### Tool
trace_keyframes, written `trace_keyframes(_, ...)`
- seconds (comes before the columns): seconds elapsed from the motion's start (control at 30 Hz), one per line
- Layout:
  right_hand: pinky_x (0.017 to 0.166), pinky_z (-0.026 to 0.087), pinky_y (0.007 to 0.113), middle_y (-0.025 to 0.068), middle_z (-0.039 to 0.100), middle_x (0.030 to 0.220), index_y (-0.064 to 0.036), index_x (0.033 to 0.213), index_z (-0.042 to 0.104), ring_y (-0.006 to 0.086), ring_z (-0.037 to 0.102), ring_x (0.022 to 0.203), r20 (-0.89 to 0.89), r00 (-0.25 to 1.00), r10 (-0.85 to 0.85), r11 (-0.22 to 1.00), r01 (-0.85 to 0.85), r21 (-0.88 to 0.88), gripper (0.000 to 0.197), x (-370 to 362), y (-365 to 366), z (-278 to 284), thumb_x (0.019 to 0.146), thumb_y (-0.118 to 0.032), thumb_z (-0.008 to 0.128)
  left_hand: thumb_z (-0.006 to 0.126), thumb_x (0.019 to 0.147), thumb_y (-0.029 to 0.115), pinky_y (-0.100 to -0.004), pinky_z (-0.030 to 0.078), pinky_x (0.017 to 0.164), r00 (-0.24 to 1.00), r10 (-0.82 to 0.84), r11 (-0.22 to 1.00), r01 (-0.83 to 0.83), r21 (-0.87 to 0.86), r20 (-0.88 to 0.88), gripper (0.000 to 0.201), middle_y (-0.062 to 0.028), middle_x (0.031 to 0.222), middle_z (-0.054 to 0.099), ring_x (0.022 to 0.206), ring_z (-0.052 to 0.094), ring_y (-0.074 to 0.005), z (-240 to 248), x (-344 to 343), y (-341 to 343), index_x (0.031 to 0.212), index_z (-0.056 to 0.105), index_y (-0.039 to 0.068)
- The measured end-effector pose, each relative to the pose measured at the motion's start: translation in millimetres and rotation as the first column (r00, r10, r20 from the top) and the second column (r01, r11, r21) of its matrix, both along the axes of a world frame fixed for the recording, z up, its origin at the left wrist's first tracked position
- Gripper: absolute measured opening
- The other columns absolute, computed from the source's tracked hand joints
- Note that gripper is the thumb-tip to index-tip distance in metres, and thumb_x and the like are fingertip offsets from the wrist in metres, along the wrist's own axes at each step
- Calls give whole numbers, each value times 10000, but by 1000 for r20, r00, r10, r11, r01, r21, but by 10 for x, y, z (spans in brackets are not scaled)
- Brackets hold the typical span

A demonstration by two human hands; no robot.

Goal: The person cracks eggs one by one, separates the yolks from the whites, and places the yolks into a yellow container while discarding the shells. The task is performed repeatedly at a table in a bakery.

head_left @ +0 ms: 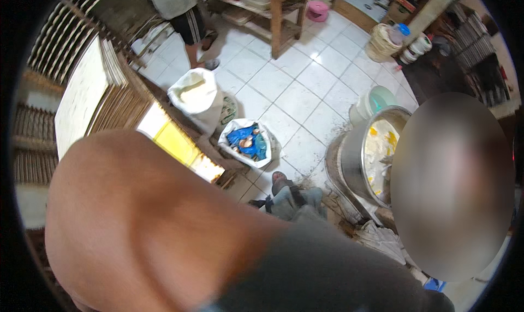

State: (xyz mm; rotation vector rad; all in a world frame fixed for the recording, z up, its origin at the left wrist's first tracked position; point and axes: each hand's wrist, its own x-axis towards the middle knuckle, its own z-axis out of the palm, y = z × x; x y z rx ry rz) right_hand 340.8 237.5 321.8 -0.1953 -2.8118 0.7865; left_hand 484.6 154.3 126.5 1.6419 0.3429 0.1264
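A bent bare arm [164, 219] with a dark sleeve, very close and seemingly mine, fills the lower left and middle. Which arm it is, I cannot tell. Neither my left hand nor my right hand shows. Beyond the sleeve, to the right, stands a large metal mixing bowl [353, 162]. Inside it lies a pale flour-like mix [376, 156] with yellow lumps. A large blurred oval hides the bowl's right side and what is beside it.
A white sack of pale powder [216, 113] and a smaller sack [268, 158] holding blue plastic stand on the tiled floor. Stacked boards [82, 96] rise at left. A pale green bucket [356, 113] stands behind the bowl. Another person [188, 25] stands far left, near a wooden shelf [278, 25].
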Motion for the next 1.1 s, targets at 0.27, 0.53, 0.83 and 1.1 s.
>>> trace_keyframes(0.27, 692, 481, 395, 170, 642, 882, -34, 850, 668, 312, 612, 812, -72, 970, -232, 944, 207, -257, 471, 966, 32, 32, 682, -474, 652, 567, 855, 258, -466, 324, 958, 950, -116, 993, 114, 25, 291, 236, -182, 1197, 488, 1143, 409, -368, 349, -426, 63, 1002, 603, 78)
trace_keyframes(0.53, 743, 468, 300, 114, 634, 902, -11, 988, 607, 186, 597, 813, 132, 764, -632, 517, 542, -663, 326, 2258, 307, -1702, 851, -304, 568, 532, 864, 295, -582, 243, 960, 697, -271, 962, 195, 189, 664, 205, -195, 1254, 426, 1209, 296, -416, 759, -938, -178, 958, 598, 125)
trace_keyframes(0.83, 778, 445, 256, 55, 597, 1001, -4, 1049, 561, 116, 560, 881, 222, 690, -688, 214, 486, -847, 214, 1921, 315, -2134, 879, -132, 538, 533, 797, 218, -647, 146, 969, 605, -260, 963, 107, 246, 753, 130, -170, 1204, 397, 1211, 252, -432, 705, -1703, 122, 715, 573, 125)
trace_keyframes(1.1, 836, 433, 255, 68, 592, 994, 14, 1072, 545, 126, 558, 921, 178, 666, -724, 268, 509, -818, 213, 1037, 660, -2096, 886, -87, 518, 690, 739, 279, -672, 242, 967, 20, 627, 328, -914, -241, 779, 237, -29, 1027, 465, 1132, 362, -350, 648, -2498, 271, 621, 573, 110)
